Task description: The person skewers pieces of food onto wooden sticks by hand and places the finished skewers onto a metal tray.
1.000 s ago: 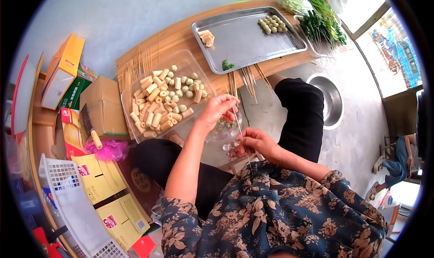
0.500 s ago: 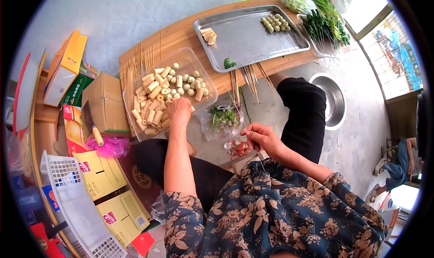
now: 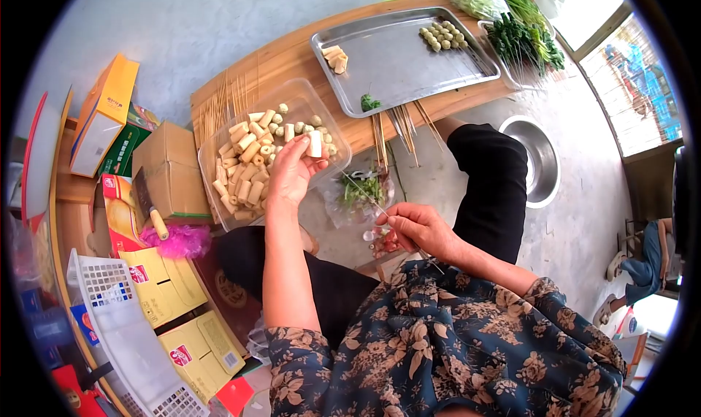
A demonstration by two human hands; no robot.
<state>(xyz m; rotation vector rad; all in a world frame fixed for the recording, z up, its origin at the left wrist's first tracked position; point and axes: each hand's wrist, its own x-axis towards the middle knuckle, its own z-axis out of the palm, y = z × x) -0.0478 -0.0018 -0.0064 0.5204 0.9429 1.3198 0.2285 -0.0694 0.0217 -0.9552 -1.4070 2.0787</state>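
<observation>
Between the fingertips of my left hand (image 3: pixel 290 177) is a pale tube-shaped food piece (image 3: pixel 315 144), raised over the near right part of a clear plastic tub (image 3: pixel 212 150). The tub holds many similar tan tube pieces (image 3: pixel 252 152), some with a hole in the end, and speckled greenish balls (image 3: pixel 315 120). My right hand (image 3: pixel 415 227) pinches a thin skewer (image 3: pixel 381 209), which slants up and left toward my left hand. The skewer's tip is apart from the piece, though too fine to make out clearly.
A metal tray (image 3: pixel 409 66) on the wooden table (image 3: pixel 274 55) bears tube pieces, balls and a green sprig. Bundled skewers (image 3: pixel 380 141) stick out over the table's edge. Greens (image 3: pixel 515 41) lie at the far right. A steel basin (image 3: pixel 548 165) stands on the floor; boxes (image 3: pixel 169 169) line the left.
My left hand has lifted out from among the pieces, turned, and now shows a tube piece in its fingers. My right hand has shifted slightly left with the skewer.
</observation>
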